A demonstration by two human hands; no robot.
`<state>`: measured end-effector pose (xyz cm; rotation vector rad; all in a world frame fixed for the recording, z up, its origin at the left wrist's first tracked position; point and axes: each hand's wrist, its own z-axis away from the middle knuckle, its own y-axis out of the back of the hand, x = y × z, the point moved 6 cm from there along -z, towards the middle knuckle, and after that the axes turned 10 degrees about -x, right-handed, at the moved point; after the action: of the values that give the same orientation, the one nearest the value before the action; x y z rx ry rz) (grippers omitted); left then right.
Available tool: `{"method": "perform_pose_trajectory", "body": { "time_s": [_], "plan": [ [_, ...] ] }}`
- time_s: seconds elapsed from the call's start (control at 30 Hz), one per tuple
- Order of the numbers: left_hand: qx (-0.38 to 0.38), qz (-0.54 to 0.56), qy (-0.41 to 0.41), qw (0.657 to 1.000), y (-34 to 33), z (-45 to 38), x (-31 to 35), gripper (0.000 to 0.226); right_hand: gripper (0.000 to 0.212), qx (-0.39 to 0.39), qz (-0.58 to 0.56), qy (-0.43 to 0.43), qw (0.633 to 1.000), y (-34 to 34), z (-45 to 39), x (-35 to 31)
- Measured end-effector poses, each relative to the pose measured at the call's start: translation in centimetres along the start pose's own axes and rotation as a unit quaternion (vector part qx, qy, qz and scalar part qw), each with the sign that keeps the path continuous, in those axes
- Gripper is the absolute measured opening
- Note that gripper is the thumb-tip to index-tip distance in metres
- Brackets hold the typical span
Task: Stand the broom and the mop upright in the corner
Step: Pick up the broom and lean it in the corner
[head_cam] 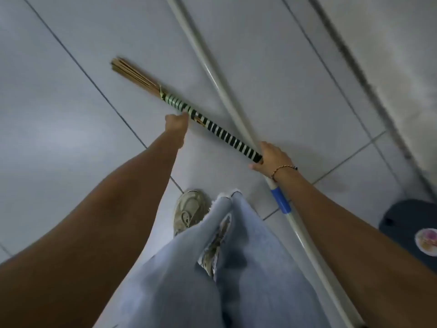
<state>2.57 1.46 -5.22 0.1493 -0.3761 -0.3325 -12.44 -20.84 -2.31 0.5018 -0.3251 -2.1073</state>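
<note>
The broom [220,130] has a black-and-green striped handle and short straw bristles pointing to the upper left. My left hand [176,123] is closed around the handle near the bristle end. My right hand [272,158] grips the handle's other end, right where it meets the mop pole. The mop's long white pole [212,76] with a blue sleeve runs diagonally from the top centre to the bottom right, passing under my right hand. Its head is out of view.
Grey floor tiles with dark grout lines fill the view. A wall base [369,79] runs along the right. A dark round container [411,223] sits at the right edge. My legs in light jeans and my shoe [189,209] are below.
</note>
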Motion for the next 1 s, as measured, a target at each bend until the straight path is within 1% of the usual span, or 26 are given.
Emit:
{"method": "perform_pose_trajectory", "body": {
  "time_s": [0.03, 0.1, 0.17, 0.23, 0.3, 0.37, 0.4, 0.43, 0.5, 0.53, 0.6, 0.67, 0.73, 0.8, 0.87, 0.9, 0.97, 1.0],
  "plan": [
    [0.010, 0.033, 0.000, 0.999, -0.2, -1.1, 0.3, 0.062, 0.064, -0.005, 0.018, -0.006, 1.000, -0.6, -1.0, 0.4],
    [0.028, 0.104, 0.010, 0.994, -0.2, -3.2, 0.7, 0.060, 0.054, 0.009, 0.044, -0.010, 0.999, -1.2, -2.6, 1.0],
    [0.022, 0.165, 0.010, 0.986, -0.3, -4.1, 1.2, 0.049, 0.041, 0.027, 0.054, -0.012, 0.998, -1.2, -2.7, 1.1],
    [0.003, 0.161, 0.000, 0.987, -0.4, -2.4, 2.5, 0.031, 0.030, 0.049, 0.072, -0.010, 0.996, -0.5, -1.5, 0.7],
    [-0.011, 0.152, -0.024, 0.988, 0.1, 0.8, 4.1, 0.018, 0.029, 0.075, 0.084, -0.011, 0.994, 0.8, 1.2, 0.1],
    [-0.023, 0.147, -0.058, 0.987, 1.3, 5.3, 5.7, 0.013, 0.031, 0.085, 0.070, -0.016, 0.994, 2.2, 4.9, -0.8],
    [-0.032, 0.140, -0.079, 0.987, 1.8, 7.8, 6.6, 0.014, 0.031, 0.090, 0.050, -0.016, 0.995, 3.0, 7.1, -1.4],
    [-0.048, 0.137, -0.098, 0.985, 2.1, 10.7, 7.7, 0.015, 0.031, 0.095, 0.019, -0.017, 0.995, 4.0, 9.4, -1.8],
    [-0.061, 0.120, -0.140, 0.981, 3.6, 17.3, 10.6, 0.017, 0.036, 0.109, -0.077, -0.003, 0.991, 6.0, 14.9, -3.4],
    [-0.064, 0.104, -0.161, 0.979, 4.8, 22.0, 12.4, 0.019, 0.041, 0.120, -0.125, 0.017, 0.985, 7.8, 19.2, -4.8],
    [-0.065, 0.052, -0.191, 0.978, 5.8, 28.6, 15.5, 0.027, 0.050, 0.148, -0.196, 0.040, 0.969, 9.7, 24.6, -6.4],
    [-0.075, 0.022, -0.232, 0.970, 6.5, 36.2, 19.3, 0.032, 0.055, 0.172, -0.236, 0.043, 0.955, 12.0, 31.0, -7.9],
    [-0.106, -0.013, -0.281, 0.954, 6.1, 43.8, 22.8, 0.034, 0.057, 0.188, -0.289, 0.044, 0.938, 13.7, 36.8, -8.8],
    [-0.146, -0.055, -0.327, 0.932, 4.5, 51.1, 25.7, 0.031, 0.054, 0.218, -0.334, 0.027, 0.916, 14.8, 41.6, -9.1],
    [-0.207, -0.094, -0.375, 0.899, 2.1, 58.4, 27.1, 0.023, 0.044, 0.260, -0.382, 0.001, 0.887, 15.2, 46.4, -8.9],
    [-0.238, -0.122, -0.398, 0.878, 0.6, 61.7, 27.5, 0.023, 0.038, 0.286, -0.404, -0.010, 0.869, 15.2, 48.6, -8.9],
    [-0.265, -0.184, -0.435, 0.841, -2.2, 67.2, 27.4, 0.029, 0.028, 0.321, -0.440, -0.027, 0.838, 14.6, 51.5, -9.0],
    [-0.284, -0.217, -0.451, 0.818, -3.7, 70.1, 26.7, 0.031, 0.026, 0.342, -0.463, -0.039, 0.817, 13.9, 53.2, -8.7]
  ]
}}
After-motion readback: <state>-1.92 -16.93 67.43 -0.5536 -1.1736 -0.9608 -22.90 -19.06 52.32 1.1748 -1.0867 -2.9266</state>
